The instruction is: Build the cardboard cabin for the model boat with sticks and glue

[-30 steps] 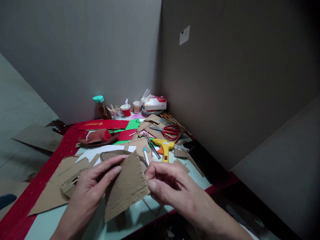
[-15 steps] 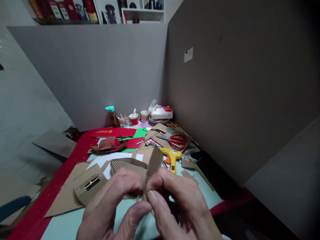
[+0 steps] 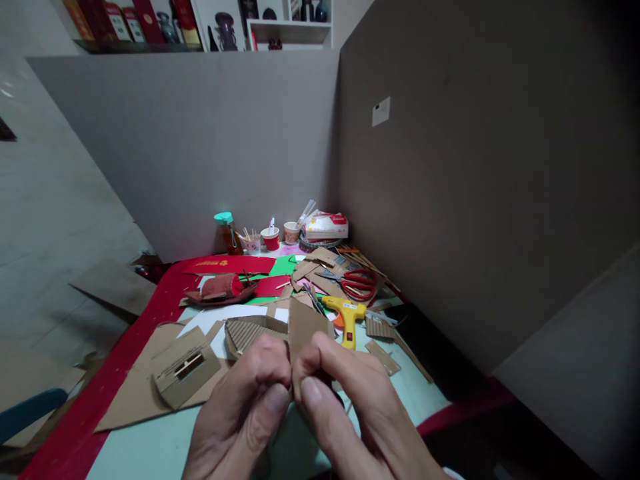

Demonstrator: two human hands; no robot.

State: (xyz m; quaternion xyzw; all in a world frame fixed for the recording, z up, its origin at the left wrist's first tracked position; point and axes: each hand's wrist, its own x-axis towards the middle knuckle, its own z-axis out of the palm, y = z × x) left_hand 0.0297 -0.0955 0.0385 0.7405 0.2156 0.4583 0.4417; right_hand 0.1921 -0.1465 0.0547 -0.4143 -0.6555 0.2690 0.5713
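Both hands have drawn in close to the camera and pressed together: a second ago they held a broad corrugated cardboard sheet spread between them, and now that sheet stands folded, its two halves brought against each other. Left hand (image 3: 240, 413) and right hand (image 3: 350, 413) meet thumb to thumb at the near middle of the scene, each pinched narrow on the lower edge of the folded cardboard piece (image 3: 305, 327), which rises upright from between the fingertips and shows its plain brown face. From this the fold looks made and is being squeezed flat along the crease, though the crease itself is hidden behind the thumbs. Behind the piece lies a curved corrugated strip (image 3: 250, 331) on white paper, and to its left a small cardboard box with slots (image 3: 186, 367) rests on a large flat cardboard sheet (image 3: 145, 393). Right of the hands a yellow glue gun (image 3: 346, 313) lies on the pale green table (image 3: 150, 453), and farther off sit red-handled scissors (image 3: 357, 283) among offcuts. At the far edge a red boat-like model (image 3: 223, 289) lies left, with paper cups (image 3: 271, 238) and a green-capped bottle (image 3: 227, 233) against the grey partition (image 3: 200, 147)
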